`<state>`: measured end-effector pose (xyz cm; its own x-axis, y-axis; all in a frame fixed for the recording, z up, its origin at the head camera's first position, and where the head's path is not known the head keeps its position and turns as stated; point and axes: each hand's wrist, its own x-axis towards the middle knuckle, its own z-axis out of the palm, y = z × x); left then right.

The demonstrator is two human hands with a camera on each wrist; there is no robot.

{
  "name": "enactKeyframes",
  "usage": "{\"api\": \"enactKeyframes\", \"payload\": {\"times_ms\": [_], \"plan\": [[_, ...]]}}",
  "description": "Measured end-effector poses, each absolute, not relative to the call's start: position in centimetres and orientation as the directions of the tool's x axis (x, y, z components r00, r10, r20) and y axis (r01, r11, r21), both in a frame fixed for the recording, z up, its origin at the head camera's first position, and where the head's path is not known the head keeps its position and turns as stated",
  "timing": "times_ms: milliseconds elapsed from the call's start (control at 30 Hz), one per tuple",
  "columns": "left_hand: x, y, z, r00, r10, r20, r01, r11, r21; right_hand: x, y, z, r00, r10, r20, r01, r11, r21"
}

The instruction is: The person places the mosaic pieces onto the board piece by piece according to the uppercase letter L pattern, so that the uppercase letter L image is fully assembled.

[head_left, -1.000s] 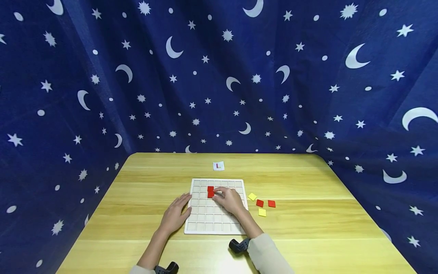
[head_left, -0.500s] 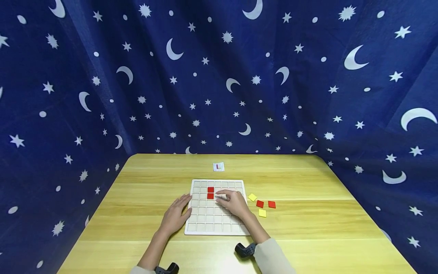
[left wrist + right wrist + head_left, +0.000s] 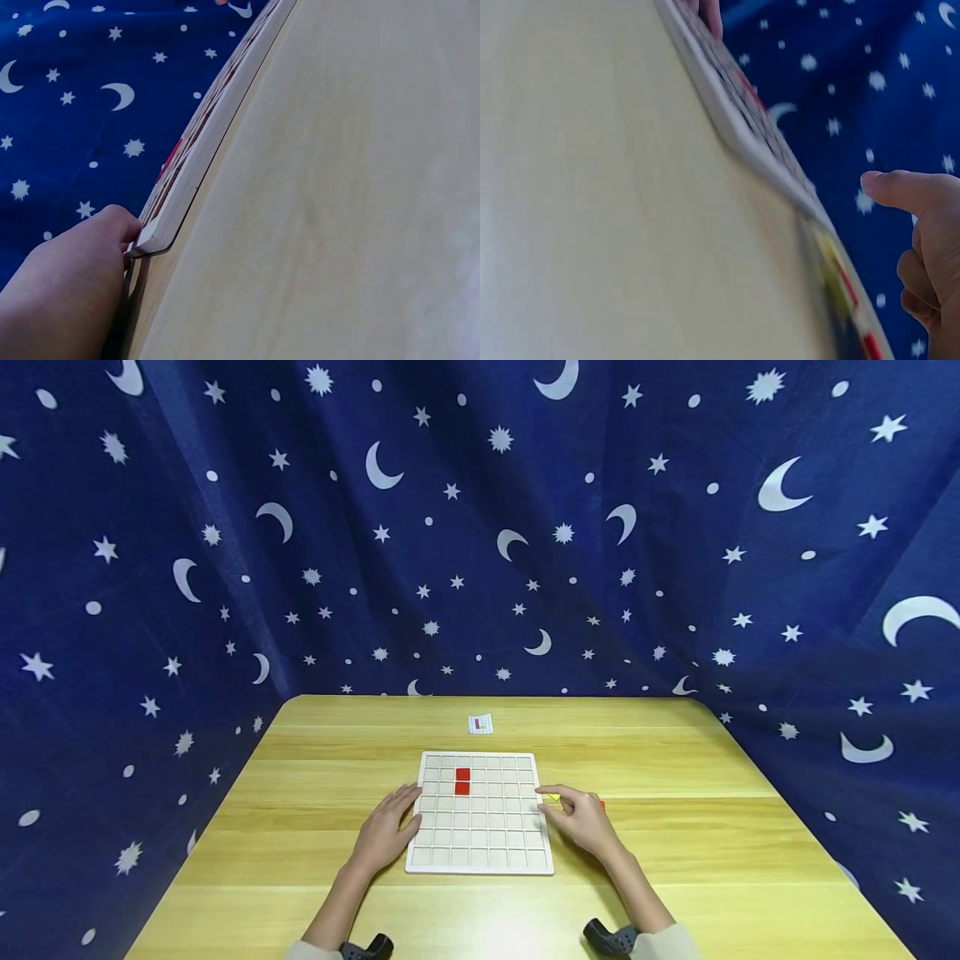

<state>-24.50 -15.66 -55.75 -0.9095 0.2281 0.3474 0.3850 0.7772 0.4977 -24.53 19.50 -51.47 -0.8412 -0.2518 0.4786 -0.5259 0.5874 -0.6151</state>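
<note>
A white gridded board (image 3: 480, 835) lies on the worktop (image 3: 750, 860), two red tiles (image 3: 462, 774) filling adjoining cells. The left hand (image 3: 384, 833), fingers outstretched, touches its left edge; the right hand (image 3: 583, 820), grip parted and empty, hovers by the right, mostly hiding loose tiles (image 3: 554, 797). A card (image 3: 481, 724) lies beyond. The right wrist view shows those tiles (yellow and red, blurred).

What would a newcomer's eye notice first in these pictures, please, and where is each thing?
Probably the dark blue curtain, its white moons and stars filling the space behind the pale wooden table. Then two bright red tiles, one behind the other on the white gridded board, in its far half and left of centre. The left hand rests at the board's left edge; the right hand is near its right edge.
</note>
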Motion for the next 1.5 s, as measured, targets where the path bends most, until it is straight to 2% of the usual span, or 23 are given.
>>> {"api": "enactKeyframes", "payload": {"times_ms": [133,367,667,833,1000,1200,1333,1500], "plan": [[-24.4,-15.6,-55.7,-0.904,0.229,0.360,0.394,0.774,0.496,-24.0,22.7,-52.2,-0.852,-0.201,0.483,-0.488,0.637,-0.597],[-24.4,-15.7,-55.7,-0.897,0.230,0.378,0.405,0.771,0.492,-24.0,26.8,-52.5,-0.901,-0.111,0.420,-0.367,0.713,-0.598],[-24.5,-15.8,-55.6,-0.892,0.232,0.387,0.411,0.774,0.482,-24.5,28.7,-52.7,-0.952,-0.114,0.286,-0.261,0.791,-0.554],[-24.5,-15.8,-55.6,-0.895,0.228,0.384,0.406,0.772,0.489,-24.7,28.7,-52.9,-0.948,-0.071,0.309,-0.241,0.797,-0.554],[-24.5,-15.8,-55.5,-0.898,0.223,0.379,0.400,0.771,0.495,-24.8,27.3,-52.6,-0.920,-0.039,0.389,-0.285,0.748,-0.599],[-24.6,-15.7,-55.6,-0.904,0.227,0.363,0.394,0.770,0.501,-25.0,23.1,-52.3,-0.872,-0.161,0.463,-0.433,0.696,-0.573],[-24.6,-15.7,-55.5,-0.915,0.223,0.336,0.376,0.773,0.511,-25.0,20.1,-52.5,-0.856,-0.236,0.460,-0.489,0.657,-0.574],[-24.5,-15.6,-55.6,-0.914,0.227,0.337,0.379,0.776,0.505,-24.9,16.7,-52.5,-0.861,-0.266,0.434,-0.492,0.657,-0.572]]}}
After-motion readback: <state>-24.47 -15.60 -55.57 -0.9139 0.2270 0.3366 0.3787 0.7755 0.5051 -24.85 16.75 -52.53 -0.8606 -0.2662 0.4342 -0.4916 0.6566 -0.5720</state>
